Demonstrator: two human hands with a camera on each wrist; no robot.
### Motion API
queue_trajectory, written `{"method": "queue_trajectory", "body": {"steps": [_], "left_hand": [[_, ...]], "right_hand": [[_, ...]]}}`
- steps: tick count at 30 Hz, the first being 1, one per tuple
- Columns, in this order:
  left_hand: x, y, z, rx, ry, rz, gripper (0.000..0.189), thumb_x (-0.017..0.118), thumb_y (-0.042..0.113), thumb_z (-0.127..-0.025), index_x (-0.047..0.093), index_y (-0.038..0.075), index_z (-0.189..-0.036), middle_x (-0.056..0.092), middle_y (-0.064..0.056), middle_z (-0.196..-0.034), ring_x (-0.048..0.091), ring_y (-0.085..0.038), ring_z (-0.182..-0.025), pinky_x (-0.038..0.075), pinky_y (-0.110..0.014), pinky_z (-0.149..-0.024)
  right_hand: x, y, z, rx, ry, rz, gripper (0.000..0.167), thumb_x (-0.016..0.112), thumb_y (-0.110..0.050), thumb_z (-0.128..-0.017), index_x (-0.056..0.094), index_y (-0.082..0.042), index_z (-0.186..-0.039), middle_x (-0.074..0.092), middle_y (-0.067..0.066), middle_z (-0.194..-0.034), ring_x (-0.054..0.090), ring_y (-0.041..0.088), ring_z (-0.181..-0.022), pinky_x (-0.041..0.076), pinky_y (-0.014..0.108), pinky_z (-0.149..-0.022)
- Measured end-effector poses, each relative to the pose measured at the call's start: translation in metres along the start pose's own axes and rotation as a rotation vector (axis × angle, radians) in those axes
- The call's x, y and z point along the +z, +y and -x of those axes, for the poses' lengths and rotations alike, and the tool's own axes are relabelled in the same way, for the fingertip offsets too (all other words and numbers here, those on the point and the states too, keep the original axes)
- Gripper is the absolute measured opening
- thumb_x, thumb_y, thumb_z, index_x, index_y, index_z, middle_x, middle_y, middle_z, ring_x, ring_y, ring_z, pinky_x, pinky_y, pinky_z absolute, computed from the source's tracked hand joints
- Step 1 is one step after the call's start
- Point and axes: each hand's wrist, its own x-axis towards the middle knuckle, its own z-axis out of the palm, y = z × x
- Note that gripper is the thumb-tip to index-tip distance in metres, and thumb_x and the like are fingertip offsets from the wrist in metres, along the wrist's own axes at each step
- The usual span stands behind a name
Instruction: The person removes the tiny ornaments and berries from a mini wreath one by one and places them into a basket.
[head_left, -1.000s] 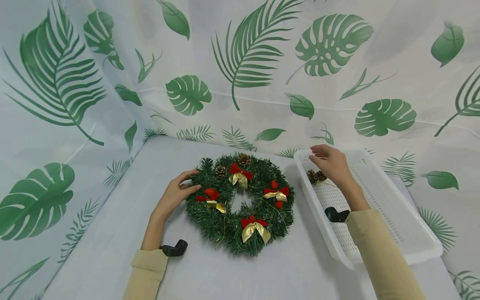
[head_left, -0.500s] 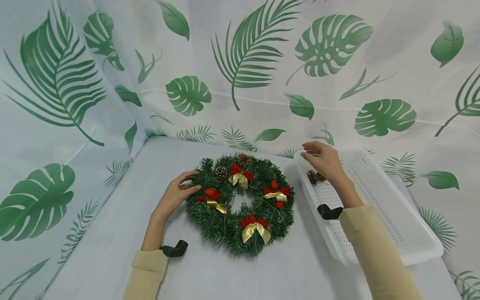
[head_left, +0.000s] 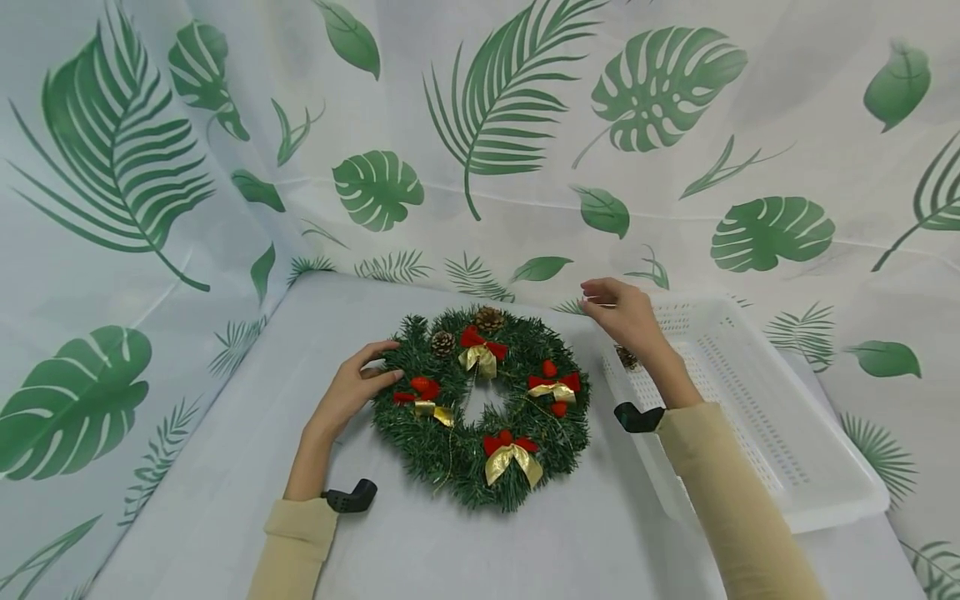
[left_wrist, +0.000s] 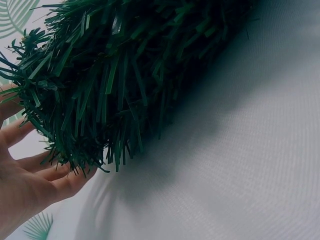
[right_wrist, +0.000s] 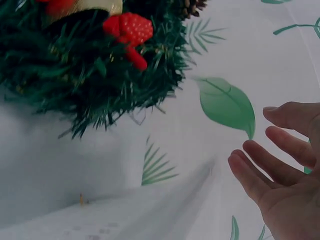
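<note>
A green Christmas wreath (head_left: pixel 543 433) lies on the white-covered table. Red and gold bows (head_left: pixel 512 462) and red berry-like ornaments (right_wrist: pixel 136 29) decorate it, with two pine cones (head_left: pixel 442 343) near its top. My left hand (head_left: pixel 351 387) rests at the wreath's left edge. Its fingers and thumb are spread against the foliage, and the fingertips are partly hidden by it in the left wrist view. Above the far left corner of a white basket (head_left: pixel 840 467), my right hand (head_left: pixel 624 313) hovers with loosely bent fingers and nothing visible between them.
Inside the basket, a brown pine cone (head_left: pixel 626 357) shows beside the right forearm, partly covered by it. The basket stands right of the wreath. A white cloth backdrop (head_left: pixel 510 237) with green leaf prints rises behind the table and along its left side.
My right hand has moved left and slightly upward, from over the basket to its far left corner. The left hand and the wreath have stayed where they were.
</note>
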Motion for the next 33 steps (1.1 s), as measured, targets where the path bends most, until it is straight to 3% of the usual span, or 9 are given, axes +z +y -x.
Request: {"method": "queue_trajectory", "body": {"steps": [33], "left_hand": [[-0.001,-0.001,-0.001,-0.008,-0.001,0.007,0.057,0.071,0.032,-0.099,0.05,0.026,-0.152,0.027,-0.013,-0.168,0.038,-0.045,-0.148,0.04,-0.062,-0.112]], "right_hand": [[0.068,-0.038,-0.026,-0.089,-0.145,-0.069,0.044,0.07,-0.018,-0.1,0.06,-0.004,-0.141,0.064,0.022,-0.136,0.066,0.039,-0.119,0.056,0.052,-0.097]]}}
